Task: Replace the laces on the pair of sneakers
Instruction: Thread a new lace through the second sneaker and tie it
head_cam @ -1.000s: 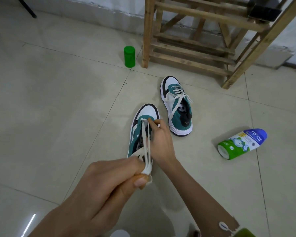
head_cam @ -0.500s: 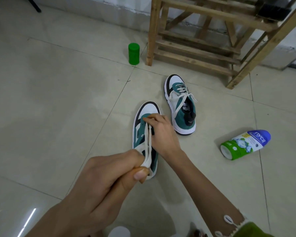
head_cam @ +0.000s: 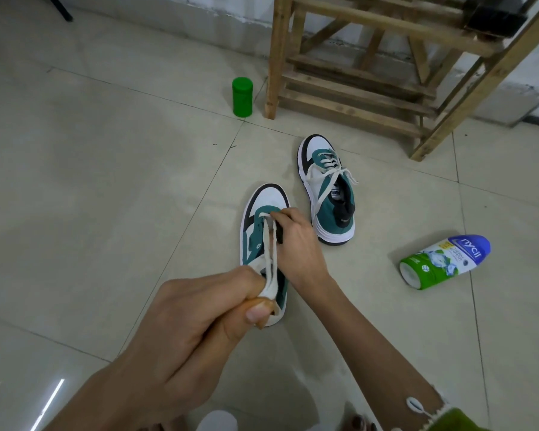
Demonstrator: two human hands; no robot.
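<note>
Left hand pinches white lace taut; right hand pinches it at eyelets of near sneaker; powder bottle lies toppled at three o'clock.

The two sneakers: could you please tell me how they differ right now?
The near sneaker is being worked on: the right hand pinches its upper, the left hand holds its lace taut; the far sneaker lies untouched. The near sneaker's lace threads only by the toe; the far sneaker is laced up, ends loose. Both are teal, white and black, toes pointing away.
</note>
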